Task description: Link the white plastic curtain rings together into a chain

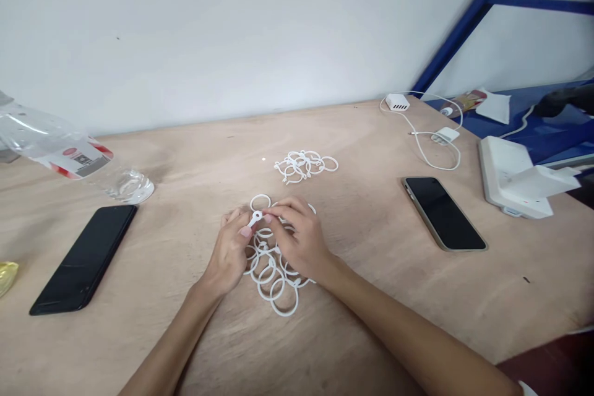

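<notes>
A pile of white plastic rings lies on the wooden table in front of me. My left hand and my right hand meet above the pile, and both pinch one small white ring piece between their fingertips. My right hand covers part of the pile. Farther back lies a second, smaller heap of white rings, untouched.
A black phone lies to the left, another phone to the right. A clear plastic bottle lies on its side at the far left. White chargers with cables and a white device sit at the right back.
</notes>
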`<action>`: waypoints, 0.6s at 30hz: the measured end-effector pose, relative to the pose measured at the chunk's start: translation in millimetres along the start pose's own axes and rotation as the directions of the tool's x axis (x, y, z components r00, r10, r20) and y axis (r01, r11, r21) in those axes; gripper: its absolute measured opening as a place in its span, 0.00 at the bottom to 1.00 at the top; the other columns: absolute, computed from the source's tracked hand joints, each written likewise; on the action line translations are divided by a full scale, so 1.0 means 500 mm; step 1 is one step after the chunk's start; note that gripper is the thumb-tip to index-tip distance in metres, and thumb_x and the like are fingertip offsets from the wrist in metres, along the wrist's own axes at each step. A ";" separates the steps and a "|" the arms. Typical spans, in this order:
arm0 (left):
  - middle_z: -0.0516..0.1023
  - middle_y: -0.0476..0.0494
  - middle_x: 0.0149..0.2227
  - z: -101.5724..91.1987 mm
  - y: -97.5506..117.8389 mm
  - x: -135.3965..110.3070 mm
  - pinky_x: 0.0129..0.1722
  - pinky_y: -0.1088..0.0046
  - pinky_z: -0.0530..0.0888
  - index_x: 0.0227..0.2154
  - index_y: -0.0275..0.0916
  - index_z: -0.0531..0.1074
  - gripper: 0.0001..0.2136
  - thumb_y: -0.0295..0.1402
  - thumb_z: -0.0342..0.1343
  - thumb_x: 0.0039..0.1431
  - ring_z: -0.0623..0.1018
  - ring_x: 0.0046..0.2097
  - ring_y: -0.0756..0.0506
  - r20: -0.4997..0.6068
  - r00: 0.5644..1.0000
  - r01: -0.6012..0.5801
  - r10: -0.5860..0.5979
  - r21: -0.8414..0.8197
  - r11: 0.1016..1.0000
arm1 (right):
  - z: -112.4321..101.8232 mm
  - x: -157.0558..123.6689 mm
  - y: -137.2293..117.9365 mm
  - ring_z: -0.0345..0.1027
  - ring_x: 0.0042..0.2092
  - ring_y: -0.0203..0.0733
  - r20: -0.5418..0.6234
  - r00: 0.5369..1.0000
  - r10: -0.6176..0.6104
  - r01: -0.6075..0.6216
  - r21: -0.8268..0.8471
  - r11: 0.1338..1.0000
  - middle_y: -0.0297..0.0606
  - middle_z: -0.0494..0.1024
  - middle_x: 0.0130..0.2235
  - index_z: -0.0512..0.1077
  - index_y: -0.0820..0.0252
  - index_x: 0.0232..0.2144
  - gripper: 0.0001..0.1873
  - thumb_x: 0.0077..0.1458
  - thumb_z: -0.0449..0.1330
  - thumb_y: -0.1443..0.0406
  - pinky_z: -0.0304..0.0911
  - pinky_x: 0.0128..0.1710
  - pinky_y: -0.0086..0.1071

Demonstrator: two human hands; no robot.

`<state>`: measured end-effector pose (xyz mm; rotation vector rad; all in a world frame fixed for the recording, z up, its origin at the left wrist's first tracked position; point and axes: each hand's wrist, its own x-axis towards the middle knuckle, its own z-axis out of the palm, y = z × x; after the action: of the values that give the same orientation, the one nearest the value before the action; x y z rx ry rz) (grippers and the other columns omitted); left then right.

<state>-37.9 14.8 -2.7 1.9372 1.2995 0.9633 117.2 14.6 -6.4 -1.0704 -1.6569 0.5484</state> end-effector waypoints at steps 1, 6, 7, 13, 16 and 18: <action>0.67 0.47 0.24 0.000 -0.001 0.000 0.37 0.64 0.61 0.21 0.42 0.60 0.21 0.45 0.33 0.63 0.64 0.31 0.43 0.002 1.000 0.002 -0.002 0.001 1.000 | -0.003 0.003 -0.003 0.69 0.40 0.41 -0.018 0.999 0.031 -0.031 0.027 0.999 0.38 0.76 0.34 0.76 0.57 0.35 0.08 0.59 0.56 0.68 0.65 0.42 0.36; 0.68 0.47 0.25 0.000 0.001 -0.001 0.39 0.64 0.61 0.22 0.41 0.62 0.18 0.40 0.35 0.63 0.65 0.32 0.43 0.060 0.998 -0.018 0.017 0.014 1.000 | -0.009 0.012 -0.014 0.70 0.37 0.39 0.047 0.989 0.143 -0.149 0.166 0.975 0.36 0.77 0.33 0.75 0.58 0.30 0.09 0.60 0.56 0.64 0.65 0.39 0.34; 0.69 0.46 0.26 0.000 0.002 -0.001 0.39 0.64 0.62 0.23 0.41 0.64 0.18 0.40 0.35 0.63 0.65 0.32 0.43 0.071 0.997 -0.019 0.018 0.021 1.000 | -0.008 0.013 -0.016 0.69 0.36 0.39 0.077 0.986 0.149 -0.160 0.172 0.972 0.36 0.77 0.31 0.74 0.59 0.29 0.10 0.60 0.56 0.64 0.64 0.38 0.33; 0.71 0.45 0.27 0.000 0.008 -0.002 0.38 0.64 0.62 0.23 0.40 0.67 0.21 0.42 0.35 0.62 0.66 0.33 0.42 0.097 0.995 -0.038 0.033 0.041 0.998 | -0.005 0.011 -0.023 0.62 0.30 0.36 0.146 0.976 0.163 -0.186 0.165 0.969 0.31 0.67 0.23 0.66 0.59 0.21 0.15 0.60 0.54 0.64 0.60 0.32 0.30; 0.71 0.44 0.27 0.000 0.008 -0.002 0.38 0.64 0.62 0.23 0.40 0.67 0.21 0.42 0.35 0.62 0.65 0.33 0.42 0.105 0.993 -0.051 0.047 0.040 0.998 | -0.013 0.019 -0.027 0.62 0.30 0.36 0.184 0.973 0.140 -0.171 0.161 0.972 0.30 0.66 0.23 0.64 0.58 0.20 0.15 0.60 0.54 0.65 0.60 0.33 0.30; 0.71 0.45 0.27 -0.001 0.008 -0.002 0.38 0.64 0.62 0.23 0.41 0.66 0.20 0.42 0.34 0.62 0.65 0.34 0.42 0.111 0.993 -0.047 0.041 0.045 0.998 | -0.024 0.033 -0.020 0.63 0.30 0.36 0.216 0.971 0.099 -0.126 0.117 0.985 0.31 0.67 0.23 0.64 0.58 0.20 0.15 0.59 0.54 0.66 0.60 0.34 0.31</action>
<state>-36.5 12.6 0.4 2.0331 1.2322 0.8409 123.5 21.9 14.4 -1.0438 -1.7221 0.8571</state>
